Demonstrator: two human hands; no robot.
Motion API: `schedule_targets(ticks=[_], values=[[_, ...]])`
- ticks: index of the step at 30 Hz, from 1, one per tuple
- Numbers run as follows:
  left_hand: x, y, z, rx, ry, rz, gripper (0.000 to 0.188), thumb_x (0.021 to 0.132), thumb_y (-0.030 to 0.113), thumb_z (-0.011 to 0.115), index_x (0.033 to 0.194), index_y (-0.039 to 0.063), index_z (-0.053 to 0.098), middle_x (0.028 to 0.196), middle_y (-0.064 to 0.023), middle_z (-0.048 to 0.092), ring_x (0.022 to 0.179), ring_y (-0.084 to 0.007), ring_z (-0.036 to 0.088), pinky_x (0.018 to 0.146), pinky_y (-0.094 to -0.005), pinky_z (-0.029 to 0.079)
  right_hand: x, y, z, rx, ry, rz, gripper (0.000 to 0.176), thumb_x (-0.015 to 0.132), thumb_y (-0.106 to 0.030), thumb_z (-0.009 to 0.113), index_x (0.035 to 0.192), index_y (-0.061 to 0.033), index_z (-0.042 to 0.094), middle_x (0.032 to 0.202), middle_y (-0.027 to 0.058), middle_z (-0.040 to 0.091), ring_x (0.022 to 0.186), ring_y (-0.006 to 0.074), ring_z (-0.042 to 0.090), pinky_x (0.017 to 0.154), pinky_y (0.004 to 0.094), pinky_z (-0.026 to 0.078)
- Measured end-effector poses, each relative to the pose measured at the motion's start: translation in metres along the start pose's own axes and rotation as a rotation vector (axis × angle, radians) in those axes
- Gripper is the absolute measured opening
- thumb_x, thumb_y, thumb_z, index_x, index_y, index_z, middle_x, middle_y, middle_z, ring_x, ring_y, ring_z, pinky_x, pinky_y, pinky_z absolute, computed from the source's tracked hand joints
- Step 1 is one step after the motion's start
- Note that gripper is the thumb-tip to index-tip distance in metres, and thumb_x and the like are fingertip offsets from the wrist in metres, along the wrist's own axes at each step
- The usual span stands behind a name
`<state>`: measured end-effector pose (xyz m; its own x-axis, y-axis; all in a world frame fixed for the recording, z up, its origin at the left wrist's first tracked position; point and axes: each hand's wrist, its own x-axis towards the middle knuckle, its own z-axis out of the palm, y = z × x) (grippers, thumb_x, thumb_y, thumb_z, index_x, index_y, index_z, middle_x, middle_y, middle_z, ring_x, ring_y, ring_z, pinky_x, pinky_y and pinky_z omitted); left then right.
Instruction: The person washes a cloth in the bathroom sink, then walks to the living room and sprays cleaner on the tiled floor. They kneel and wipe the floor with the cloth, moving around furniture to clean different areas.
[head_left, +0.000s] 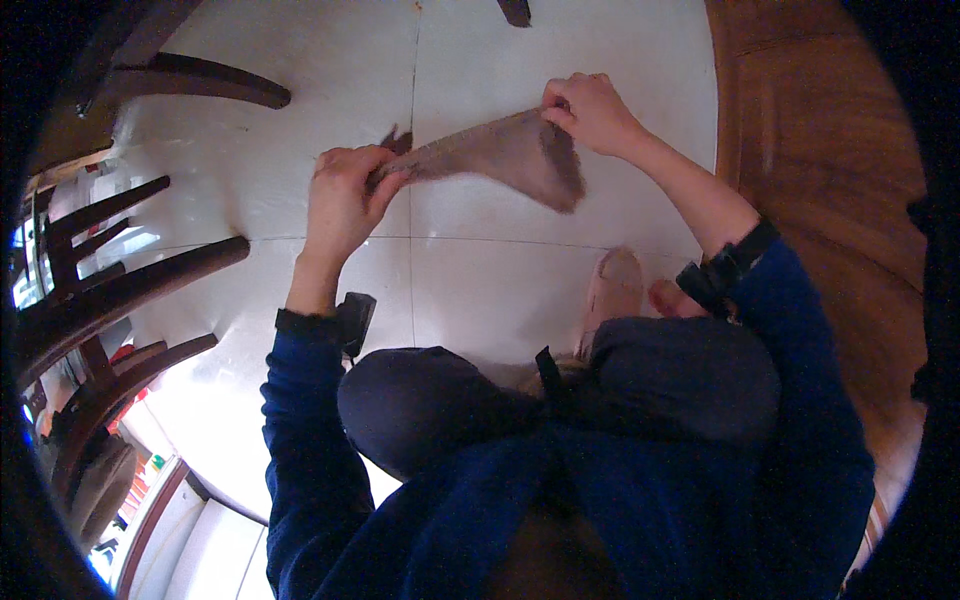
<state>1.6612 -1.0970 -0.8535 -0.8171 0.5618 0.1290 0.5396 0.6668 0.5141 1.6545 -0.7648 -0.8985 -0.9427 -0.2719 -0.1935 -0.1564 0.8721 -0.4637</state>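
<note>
A greyish-brown cloth (487, 150) with a darker border is stretched between my two hands above the pale tiled floor (465, 292). My left hand (349, 187) pinches its narrow, bunched end, and a dark tip sticks out beyond the fingers. My right hand (592, 112) grips the upper corner of the wider end. From there the cloth hangs down in a loose triangular fold, slightly blurred. Both hands are raised in front of my bent knees.
Dark wooden furniture legs (202, 79) and chair legs (150, 277) reach in from the left. A brown wooden panel (810, 150) stands along the right side. A pink slipper (616, 289) rests on the floor near my right knee. Another dark leg (515, 11) shows at the top.
</note>
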Motion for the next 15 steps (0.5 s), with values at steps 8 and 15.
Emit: schedule_targets(ticks=[8, 15], values=[[-0.043, 0.054, -0.025, -0.236, -0.236, 0.107, 0.022, 0.077, 0.019, 0.075, 0.092, 0.006, 0.066, 0.077, -0.0102, 0.064, 0.068, -0.0296, 0.061, 0.062, -0.0363, 0.049, -0.037, 0.003, 0.000, 0.037, 0.430, -0.256, 0.014, 0.082, -0.011, 0.066, 0.096, -0.0100, 0.066, 0.103, 0.0076, 0.059, 0.093, 0.0248, 0.056, 0.084, 0.0375, 0.045], [-0.038, 0.004, 0.056, -0.556, -0.490, -0.367, 0.018, 0.085, 0.017, 0.066, 0.096, 0.004, 0.068, 0.080, -0.0114, 0.069, 0.072, -0.0230, 0.067, 0.068, -0.0323, 0.052, -0.081, 0.063, 0.101, 0.595, 0.160, 0.447, 0.013, 0.087, -0.013, 0.064, 0.097, -0.0045, 0.066, 0.094, 0.0021, 0.063, 0.083, 0.0141, 0.057, 0.077, 0.0286, 0.047]])
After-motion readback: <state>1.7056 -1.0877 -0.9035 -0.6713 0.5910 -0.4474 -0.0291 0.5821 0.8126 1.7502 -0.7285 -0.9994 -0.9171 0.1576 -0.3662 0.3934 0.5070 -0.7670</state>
